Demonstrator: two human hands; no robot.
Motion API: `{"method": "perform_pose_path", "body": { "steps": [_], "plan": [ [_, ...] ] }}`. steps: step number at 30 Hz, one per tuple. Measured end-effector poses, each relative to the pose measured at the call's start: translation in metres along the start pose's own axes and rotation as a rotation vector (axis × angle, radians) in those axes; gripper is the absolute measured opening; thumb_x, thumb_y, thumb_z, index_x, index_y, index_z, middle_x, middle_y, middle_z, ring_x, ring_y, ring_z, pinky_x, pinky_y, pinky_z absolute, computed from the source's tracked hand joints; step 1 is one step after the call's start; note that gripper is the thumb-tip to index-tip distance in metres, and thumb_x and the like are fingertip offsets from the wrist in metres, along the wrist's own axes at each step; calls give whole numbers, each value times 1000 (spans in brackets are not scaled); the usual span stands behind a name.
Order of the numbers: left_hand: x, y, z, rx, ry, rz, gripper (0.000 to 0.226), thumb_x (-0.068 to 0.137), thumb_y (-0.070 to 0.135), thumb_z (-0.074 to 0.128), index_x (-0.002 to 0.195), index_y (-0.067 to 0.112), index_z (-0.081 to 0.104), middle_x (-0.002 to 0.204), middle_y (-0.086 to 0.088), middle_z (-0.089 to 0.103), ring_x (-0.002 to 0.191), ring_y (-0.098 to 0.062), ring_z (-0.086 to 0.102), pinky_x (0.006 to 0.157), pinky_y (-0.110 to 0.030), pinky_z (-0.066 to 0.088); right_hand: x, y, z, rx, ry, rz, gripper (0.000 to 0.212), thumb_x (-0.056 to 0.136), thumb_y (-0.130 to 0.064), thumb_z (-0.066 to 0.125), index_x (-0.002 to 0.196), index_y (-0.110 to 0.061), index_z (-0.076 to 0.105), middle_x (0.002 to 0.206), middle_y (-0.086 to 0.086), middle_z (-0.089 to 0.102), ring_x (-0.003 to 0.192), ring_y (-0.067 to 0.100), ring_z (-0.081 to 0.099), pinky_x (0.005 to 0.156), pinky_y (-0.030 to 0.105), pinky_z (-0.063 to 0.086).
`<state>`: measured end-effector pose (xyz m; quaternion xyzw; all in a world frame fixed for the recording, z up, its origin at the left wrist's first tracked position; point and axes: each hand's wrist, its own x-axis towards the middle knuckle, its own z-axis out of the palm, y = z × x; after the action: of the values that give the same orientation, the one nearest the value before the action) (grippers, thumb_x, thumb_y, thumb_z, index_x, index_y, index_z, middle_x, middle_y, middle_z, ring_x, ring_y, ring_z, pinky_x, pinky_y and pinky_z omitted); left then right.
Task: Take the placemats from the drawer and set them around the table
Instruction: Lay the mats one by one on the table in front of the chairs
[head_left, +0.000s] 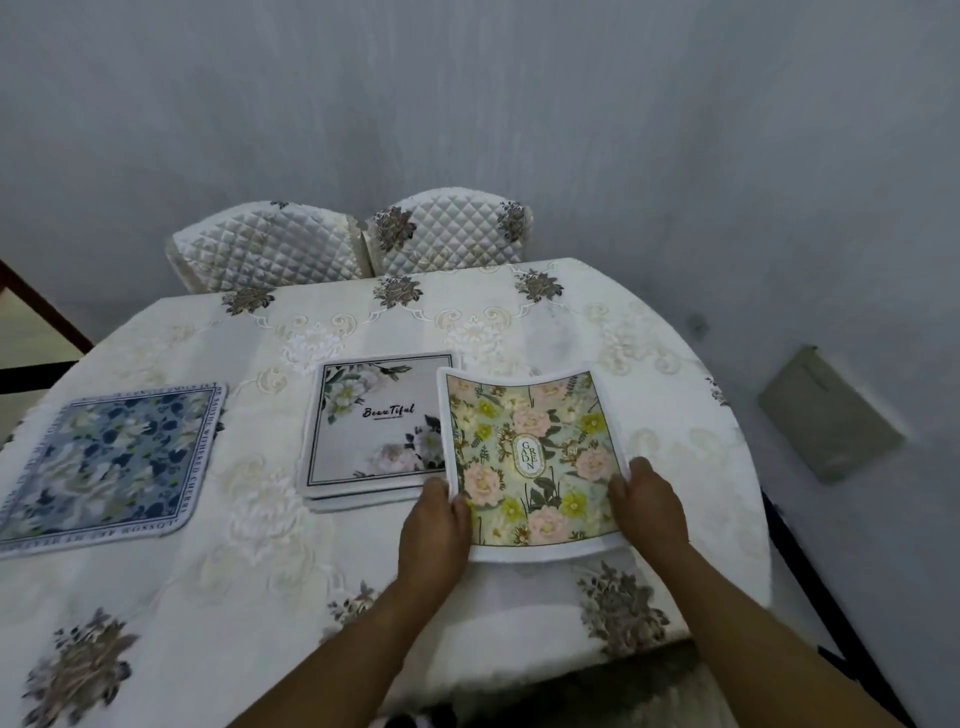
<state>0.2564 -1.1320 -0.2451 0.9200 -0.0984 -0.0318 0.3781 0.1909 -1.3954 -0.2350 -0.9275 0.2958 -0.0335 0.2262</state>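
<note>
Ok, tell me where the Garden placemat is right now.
Head view, right of centre: the Garden placemat is held at its sides by the left hand and right hand, overlapping the Beautiful placemat stack.

Single view from a camera worn on the person's head. It faces forward and steeply down over the table (675, 415), whose near edge falls at the bottom of the frame. The far edge meets two chair backs (267, 247) (449, 231) at mid-height, before a grey wall (467, 104). The forearms enter from below. The left hand (434, 525) and right hand (649, 506), close under the lens, hold the sides of a placemat (530, 457) right of centre. The wide-angle lens bows the table's outline.
</note>
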Motion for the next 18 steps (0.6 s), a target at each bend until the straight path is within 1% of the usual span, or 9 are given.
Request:
{"method": "perform_pose_path", "body": {
  "steps": [3, 7, 10, 13, 15, 18],
  "plan": [
    [-53, 14, 30, 43, 9, -3, 15, 96, 26, 44, 84, 18, 39, 69, 0, 49, 59, -19, 49, 50, -32, 33, -23, 46, -15, -9, -56, -20, 22, 98, -32, 45, 87, -13, 39, 75, 7, 52, 70, 33, 57, 56, 33, 37],
    [-106, 25, 57, 121, 23, -72, 18, 93, 23, 46, 77, 19, 39, 69, 0, 44, 61, -20, 46, 54, -33, 33, -51, 89, -29, 4, -131, -65, 19, 98, -31, 43, 88, -15, 39, 72, 1, 49, 64, 27, 51, 55, 33, 36],
    [-126, 25, 66, 194, 23, -102, 20, 92, 22, 50, 76, 19, 38, 70, -1, 42, 62, -21, 43, 56, -33, 32, -60, 105, -32, 11, -155, -86, 18, 98, -30, 45, 87, -16, 39, 71, -1, 47, 63, 23, 47, 56, 32, 34],
    [-132, 17, 71, 251, 21, -126, 20, 92, 23, 50, 77, 19, 38, 74, -1, 42, 65, -21, 42, 58, -33, 34, -62, 108, -28, 26, -165, -114, 18, 98, -29, 45, 87, -16, 40, 73, 1, 49, 65, 25, 51, 57, 32, 36],
    [-131, 8, 74, 260, 22, -133, 18, 92, 29, 44, 77, 20, 39, 75, -2, 43, 66, -21, 43, 58, -34, 38, -60, 105, -22, 34, -167, -114, 18, 98, -30, 44, 87, -16, 40, 75, 2, 51, 68, 27, 55, 58, 32, 36],
    [-125, -7, 78, 281, 10, -123, 25, 86, 41, 30, 76, 21, 40, 75, -1, 44, 66, -21, 44, 57, -35, 41, -59, 101, -11, 24, -169, -88, 18, 99, -31, 42, 88, -17, 40, 77, 2, 50, 69, 27, 53, 59, 33, 37]
  ]
}}
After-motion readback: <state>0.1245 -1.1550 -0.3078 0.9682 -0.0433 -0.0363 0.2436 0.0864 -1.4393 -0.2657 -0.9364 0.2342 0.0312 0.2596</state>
